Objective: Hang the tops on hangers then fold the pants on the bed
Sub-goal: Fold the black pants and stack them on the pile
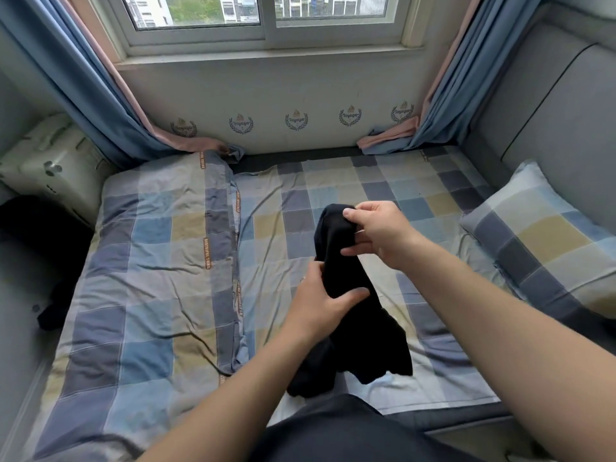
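The right grip (376,233) pinches the top end of a black garment (350,271) between thumb and fingers. The left grip (320,303) is curled round its middle, lower down. The garment's bunched bottom end reaches the near edge of the checked bed (333,195). A quilt (150,255) lies to the left and a pillow (540,235) to the right.

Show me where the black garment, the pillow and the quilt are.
black garment (363,328): head view, on the wide lower part of the cloth.
pillow (546,241): head view, middle of its checked cover.
quilt (160,261): head view, middle of its top side.
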`<control>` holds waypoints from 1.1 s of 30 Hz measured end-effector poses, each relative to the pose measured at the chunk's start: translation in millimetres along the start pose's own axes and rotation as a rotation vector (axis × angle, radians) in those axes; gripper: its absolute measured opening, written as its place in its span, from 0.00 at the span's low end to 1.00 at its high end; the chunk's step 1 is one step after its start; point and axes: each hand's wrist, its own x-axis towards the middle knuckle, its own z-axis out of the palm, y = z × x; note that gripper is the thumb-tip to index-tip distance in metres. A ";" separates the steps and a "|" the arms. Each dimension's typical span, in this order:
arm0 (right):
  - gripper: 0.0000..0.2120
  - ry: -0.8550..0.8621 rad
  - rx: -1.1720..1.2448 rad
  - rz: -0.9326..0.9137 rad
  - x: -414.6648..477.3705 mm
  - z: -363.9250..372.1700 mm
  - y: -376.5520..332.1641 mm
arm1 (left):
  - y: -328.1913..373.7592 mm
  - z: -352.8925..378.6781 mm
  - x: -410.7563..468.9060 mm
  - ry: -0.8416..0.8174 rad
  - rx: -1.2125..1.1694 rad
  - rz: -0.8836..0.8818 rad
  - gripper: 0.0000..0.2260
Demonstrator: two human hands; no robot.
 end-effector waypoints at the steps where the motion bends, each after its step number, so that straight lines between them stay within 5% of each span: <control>1: 0.08 0.004 0.053 0.023 0.2 -1.6 -3.8 | -2.8 1.7 4.3 0.019 0.001 -0.003 0.23; 4: 0.08 0.012 0.143 0.042 -0.8 -8.8 -2.7 | -5.0 0.0 14.7 0.079 -0.056 -0.023 0.08; 7: 0.04 0.030 0.008 -0.006 -8.3 -18.3 21.0 | 2.0 -8.6 20.7 0.139 -0.386 -0.159 0.05; 11: 0.27 -0.247 -0.223 0.014 -41.0 -33.3 75.1 | 16.5 -31.8 34.2 0.241 -0.762 -0.350 0.10; 14: 0.32 -0.406 -0.288 0.078 -60.8 -26.5 113.1 | 27.3 -42.8 38.3 0.279 -0.855 -0.444 0.13; 18: 0.19 -0.169 -0.361 -0.070 -52.8 -5.2 125.4 | 38.1 -54.9 41.9 0.194 -0.824 -0.486 0.16; 23: 0.27 0.026 -0.609 -0.471 -38.0 -6.0 90.8 | 43.2 -70.2 42.3 0.050 -0.727 -0.490 0.12; 26: 0.19 -0.033 -0.799 -0.729 -26.8 -7.7 60.0 | 41.4 -76.7 38.1 -0.076 -0.632 -0.450 0.09; 28: 0.17 -0.071 -0.843 -0.710 -20.3 -8.4 40.1 | 37.2 -76.9 32.8 -0.114 -0.609 -0.345 0.10; 33: 0.12 0.022 -0.845 -0.560 -9.3 -3.2 -9.0 | 29.0 -52.2 9.6 -0.224 -0.400 -0.021 0.30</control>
